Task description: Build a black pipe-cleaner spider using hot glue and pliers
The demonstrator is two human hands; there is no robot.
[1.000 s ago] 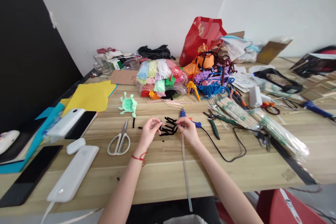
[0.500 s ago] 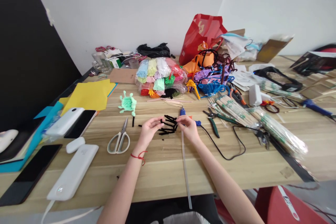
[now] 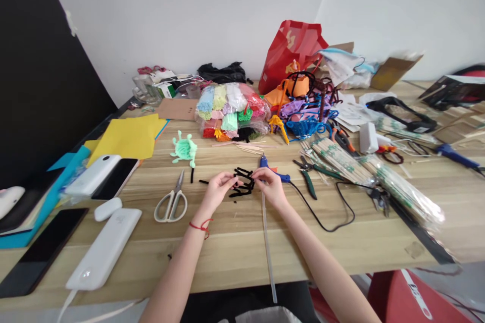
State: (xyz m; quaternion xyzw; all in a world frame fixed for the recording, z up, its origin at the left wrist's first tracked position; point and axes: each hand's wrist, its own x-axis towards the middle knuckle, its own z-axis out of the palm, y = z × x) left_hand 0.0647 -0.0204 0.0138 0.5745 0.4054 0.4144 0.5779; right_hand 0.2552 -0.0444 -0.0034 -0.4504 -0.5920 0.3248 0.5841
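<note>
Between my hands is a small frame of bent black pipe cleaners (image 3: pixel 242 193), low over the table. My left hand (image 3: pixel 220 189) pinches its left side between thumb and fingertips. At its upper right corner, my right hand (image 3: pixel 270 184) grips the frame in a pinch. Just behind my right hand lies a blue glue gun (image 3: pixel 263 161), a long clear glue stick (image 3: pixel 268 247) running from it toward the table's front edge. Short black pipe cleaner pieces (image 3: pixel 192 175) lie left of the frame. White-handled scissors (image 3: pixel 172 202) rest further left, near a mint green pipe cleaner figure (image 3: pixel 184 149).
Bagged coloured pipe cleaners (image 3: pixel 231 106) and a red bag (image 3: pixel 290 53) stand at the back. Pliers (image 3: pixel 308 176), wrapped wooden sticks (image 3: pixel 401 189) and the glue gun's black cord (image 3: pixel 333 227) lie right. A power bank (image 3: pixel 106 250) and phone (image 3: pixel 41 252) are left.
The black pipe cleaner frame has turned slightly and shifted a little left at its right side. My right hand moved slightly left with it; my left hand's fingers reach further onto the frame.
</note>
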